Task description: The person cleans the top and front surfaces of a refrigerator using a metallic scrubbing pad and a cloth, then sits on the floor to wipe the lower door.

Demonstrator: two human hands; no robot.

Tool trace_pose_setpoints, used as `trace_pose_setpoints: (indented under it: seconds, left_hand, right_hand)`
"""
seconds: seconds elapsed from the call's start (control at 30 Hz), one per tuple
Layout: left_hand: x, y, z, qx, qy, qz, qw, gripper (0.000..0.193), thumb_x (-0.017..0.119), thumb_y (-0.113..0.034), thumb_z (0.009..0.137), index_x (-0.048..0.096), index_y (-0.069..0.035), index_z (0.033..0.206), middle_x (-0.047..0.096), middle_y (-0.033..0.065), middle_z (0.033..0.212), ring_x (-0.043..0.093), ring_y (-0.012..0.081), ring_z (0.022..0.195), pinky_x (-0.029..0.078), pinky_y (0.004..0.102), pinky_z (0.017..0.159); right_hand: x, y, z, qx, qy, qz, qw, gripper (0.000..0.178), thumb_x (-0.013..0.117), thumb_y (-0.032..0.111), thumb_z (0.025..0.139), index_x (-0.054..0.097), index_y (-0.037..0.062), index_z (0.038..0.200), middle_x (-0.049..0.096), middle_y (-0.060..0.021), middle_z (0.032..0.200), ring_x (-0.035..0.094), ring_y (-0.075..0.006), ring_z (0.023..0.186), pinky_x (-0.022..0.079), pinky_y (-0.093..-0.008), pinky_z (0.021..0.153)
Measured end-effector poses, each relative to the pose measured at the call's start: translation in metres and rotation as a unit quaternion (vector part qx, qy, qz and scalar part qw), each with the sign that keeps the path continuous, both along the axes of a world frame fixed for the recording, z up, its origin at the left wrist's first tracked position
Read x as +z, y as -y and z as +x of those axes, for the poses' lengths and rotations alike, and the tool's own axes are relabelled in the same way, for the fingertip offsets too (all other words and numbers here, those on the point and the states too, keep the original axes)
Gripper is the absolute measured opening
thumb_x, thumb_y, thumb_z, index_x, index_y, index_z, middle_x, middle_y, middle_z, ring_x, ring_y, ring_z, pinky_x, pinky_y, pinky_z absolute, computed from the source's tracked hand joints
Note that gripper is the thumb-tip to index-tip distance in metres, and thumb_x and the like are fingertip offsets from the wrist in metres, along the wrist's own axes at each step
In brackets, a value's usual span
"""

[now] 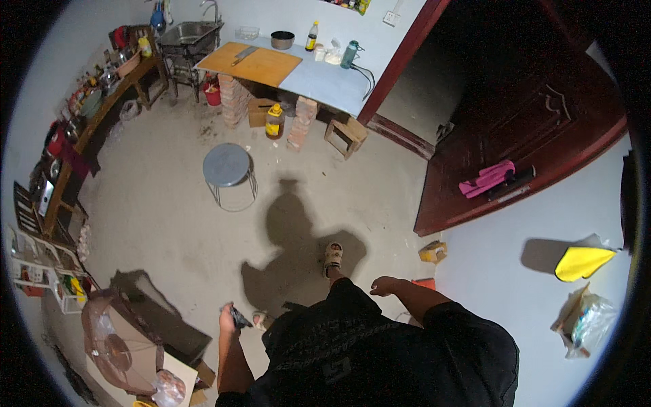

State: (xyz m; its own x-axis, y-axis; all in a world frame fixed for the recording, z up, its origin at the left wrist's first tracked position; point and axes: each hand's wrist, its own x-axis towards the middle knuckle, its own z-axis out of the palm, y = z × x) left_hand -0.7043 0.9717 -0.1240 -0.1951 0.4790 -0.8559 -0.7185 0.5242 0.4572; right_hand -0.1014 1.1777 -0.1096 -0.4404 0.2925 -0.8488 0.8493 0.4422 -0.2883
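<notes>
Low in the picture, my left hand is closed around a small dark object. It looks black with a lighter patch, too small to name. My right hand hangs out to the right of my body, fingers loosely bent, and nothing shows in it. Both hands are over the bare floor, away from the furniture. Ahead of me stands a round grey stool with wire legs. One sandalled foot is forward; the other shows partly beside my left hand.
A worktop on brick piers holds a cutting board, cleaver, pot and bottles. A sink and a loaded wooden shelf line the left. An open dark-red door is at right; a mesh food cover at lower left.
</notes>
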Motion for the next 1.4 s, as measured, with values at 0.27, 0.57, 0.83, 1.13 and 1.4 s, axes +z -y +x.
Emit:
trace_pose_setpoints:
  seconds: [0.27,0.57,0.83,1.13,1.4]
  left_hand:
    - [-0.033,-0.059,0.083,0.143,0.004,-0.183,0.973,0.033,0.061,-0.040,0.098,0.052,-0.009,0.091,0.048,0.0087,0.063,0.052,0.0299,0.050,0.048,0.0503,0.050]
    - [0.047,-0.290,0.195,-0.049,-0.142,-0.138,0.979,0.036,0.060,-0.040,0.102,0.058,-0.005,0.091,0.052,0.0098,0.054,0.053,0.0302,0.041,0.042,0.0444,0.041]
    - [-0.037,-0.535,0.223,-0.091,-0.035,-0.103,0.990,0.037,0.065,-0.043,0.097,0.051,-0.016,0.075,0.050,0.0067,0.055,0.051,0.0276,0.041,0.039,0.0411,0.036]
    - [-0.042,-0.793,0.335,-0.425,-0.181,0.030,0.887,0.043,0.075,-0.038,0.093,0.069,0.002,0.107,0.069,0.0076,0.089,0.062,0.0191,0.077,0.049,0.0360,0.070]
    - [-0.070,-0.768,0.420,-0.296,-0.185,-0.171,0.921,0.043,0.076,-0.039,0.093,0.071,0.002,0.105,0.073,0.0113,0.092,0.068,0.0230,0.084,0.054,0.0386,0.076]
  right_hand:
    - [-0.083,-0.244,0.078,0.082,-0.178,0.229,0.954,0.036,0.052,0.032,0.106,0.072,0.0015,0.108,0.073,-0.0213,0.113,0.070,-0.0427,0.103,0.055,-0.0558,0.090]
    - [-0.024,-0.401,0.157,0.011,-0.062,0.128,0.990,0.029,0.055,0.023,0.101,0.073,0.0012,0.099,0.073,-0.0235,0.107,0.070,-0.0420,0.101,0.057,-0.0530,0.088]
    - [-0.032,-0.482,0.168,-0.200,-0.052,-0.020,0.978,0.049,0.059,0.046,0.101,0.072,0.0056,0.127,0.070,-0.0211,0.129,0.064,-0.0396,0.123,0.050,-0.0499,0.106]
    - [-0.025,-0.666,0.203,-0.372,-0.056,-0.007,0.927,0.047,0.065,0.042,0.096,0.073,0.0061,0.126,0.076,-0.0187,0.118,0.072,-0.0381,0.106,0.056,-0.0466,0.097]
    - [-0.275,-0.877,0.270,-0.437,0.067,-0.082,0.893,0.065,0.055,0.053,0.105,0.056,0.0068,0.150,0.061,-0.0163,0.148,0.059,-0.0319,0.133,0.049,-0.0469,0.106]
